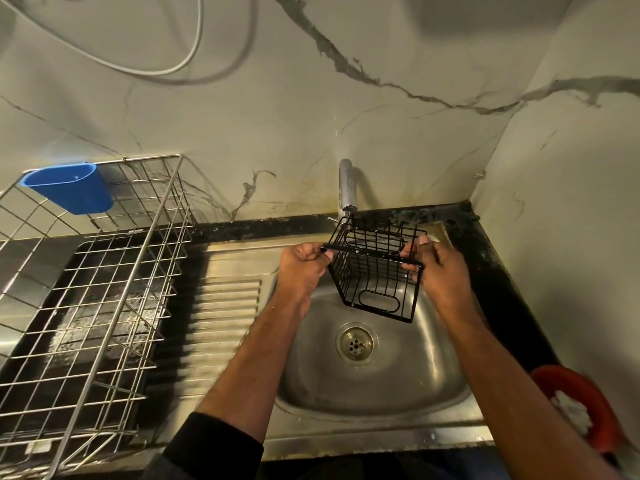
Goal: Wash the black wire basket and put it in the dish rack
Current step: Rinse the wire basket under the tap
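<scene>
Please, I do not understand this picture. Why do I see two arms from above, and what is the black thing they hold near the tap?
There is no machine: a person wears a camera on the head, so you look down along their own arms. The left hand and the right hand each grip one side of a black wire basket, holding it above a steel sink, just under the tap. I cannot see water running. To the left, on the counter, stands a metal dish rack with a blue plastic cup hooked on its rim. At the lower right edge is a red object, partly cut off.
</scene>
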{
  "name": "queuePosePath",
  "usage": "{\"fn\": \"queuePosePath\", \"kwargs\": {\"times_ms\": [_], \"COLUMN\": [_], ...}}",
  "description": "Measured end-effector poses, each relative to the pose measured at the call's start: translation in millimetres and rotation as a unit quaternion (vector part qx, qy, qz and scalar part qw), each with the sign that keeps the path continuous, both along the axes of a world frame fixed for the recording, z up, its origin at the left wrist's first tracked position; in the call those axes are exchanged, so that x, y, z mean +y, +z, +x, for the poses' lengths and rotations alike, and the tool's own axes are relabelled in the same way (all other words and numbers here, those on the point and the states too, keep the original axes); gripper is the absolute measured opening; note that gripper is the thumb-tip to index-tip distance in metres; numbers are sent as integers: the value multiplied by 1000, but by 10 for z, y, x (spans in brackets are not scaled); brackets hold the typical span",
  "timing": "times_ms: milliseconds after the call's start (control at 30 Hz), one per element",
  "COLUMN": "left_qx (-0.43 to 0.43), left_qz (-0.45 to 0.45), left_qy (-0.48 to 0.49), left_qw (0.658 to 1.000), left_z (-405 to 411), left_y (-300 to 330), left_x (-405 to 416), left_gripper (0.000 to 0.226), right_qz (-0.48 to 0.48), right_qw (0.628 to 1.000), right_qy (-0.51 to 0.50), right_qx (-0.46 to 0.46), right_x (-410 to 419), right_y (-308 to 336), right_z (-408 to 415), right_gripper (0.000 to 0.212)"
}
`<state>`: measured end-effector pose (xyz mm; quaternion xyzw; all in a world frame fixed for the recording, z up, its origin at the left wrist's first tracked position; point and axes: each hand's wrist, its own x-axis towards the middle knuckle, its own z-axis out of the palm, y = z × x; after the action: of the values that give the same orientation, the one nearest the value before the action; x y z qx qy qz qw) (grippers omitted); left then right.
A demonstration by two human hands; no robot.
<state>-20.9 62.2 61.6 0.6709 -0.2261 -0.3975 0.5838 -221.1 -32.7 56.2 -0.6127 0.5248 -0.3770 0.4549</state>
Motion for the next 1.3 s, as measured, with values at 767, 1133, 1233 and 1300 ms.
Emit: {"fn": "queuePosePath", "kwargs": {"times_ms": [767, 1133, 1233, 1300], "left_qx": [-138, -225, -197, -193], "left_qz": [6, 13, 44, 64], "left_qy": [-30, 7, 18, 26], "left_qw": [990, 974, 979, 979], "left_z": [116, 111, 131, 145], "left_y": [23, -16, -53, -71], "left_x": [30, 15, -26, -40], "left_gripper": [16, 17, 21, 23], "right_qz": [-1, 18, 2, -14], "right_qw": [999, 993, 993, 991], "right_qy": [42, 79, 113, 131], "right_qx": [-13, -84, -32, 5], "right_x": [-92, 112, 121, 134], "right_y": [106, 213, 143, 99], "right_z": [31, 49, 36, 27], "right_gripper": [28, 58, 63, 57]}}
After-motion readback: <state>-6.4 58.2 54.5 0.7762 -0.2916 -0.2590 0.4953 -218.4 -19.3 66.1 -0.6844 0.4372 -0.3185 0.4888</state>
